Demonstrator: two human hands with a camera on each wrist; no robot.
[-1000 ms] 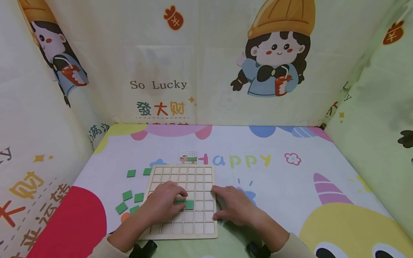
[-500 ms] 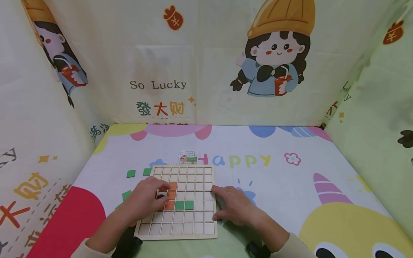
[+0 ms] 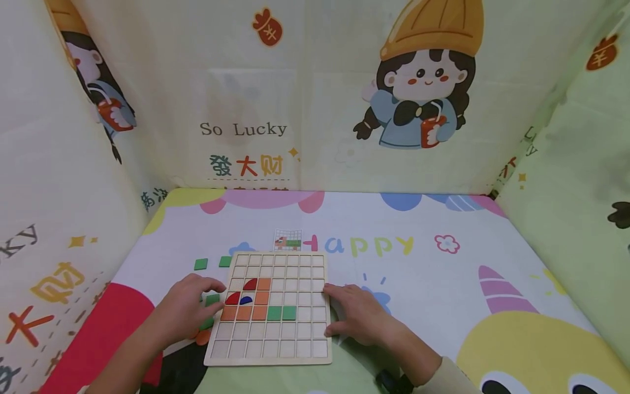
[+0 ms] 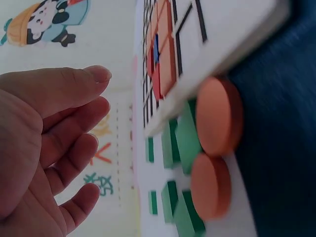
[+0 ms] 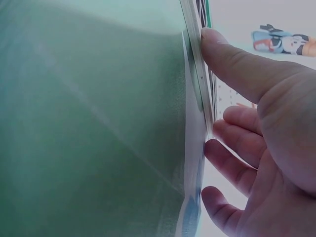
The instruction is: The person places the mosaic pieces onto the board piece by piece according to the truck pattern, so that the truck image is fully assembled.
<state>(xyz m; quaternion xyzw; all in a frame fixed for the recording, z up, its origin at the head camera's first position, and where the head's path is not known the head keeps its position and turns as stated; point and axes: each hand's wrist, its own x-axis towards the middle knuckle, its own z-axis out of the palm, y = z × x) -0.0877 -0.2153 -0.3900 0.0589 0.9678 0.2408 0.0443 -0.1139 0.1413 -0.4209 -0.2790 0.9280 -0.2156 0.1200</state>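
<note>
A wooden grid board (image 3: 268,361) lies on the table. Set in its cells are several orange squares (image 3: 259,313), red rounded pieces (image 3: 233,298), a blue half-round piece (image 3: 246,300) and two green squares (image 3: 289,313). My left hand (image 3: 189,306) hovers just off the board's left edge, over loose tiles; the left wrist view shows its fingers loosely bent and holding nothing. Below it are loose green squares (image 4: 188,138) and two orange discs (image 4: 219,117). My right hand (image 3: 361,314) touches the board's right edge with thumb and fingertips.
A small printed picture card (image 3: 287,239) lies behind the board. Two loose green squares (image 3: 200,264) sit near its far left corner. Printed cloth walls (image 3: 325,109) enclose the table at the back and sides.
My left hand has drawn away from the green square at the middle of the board, moving left past the board's edge. The set pieces are uncovered now. My right hand stays at the right edge.
</note>
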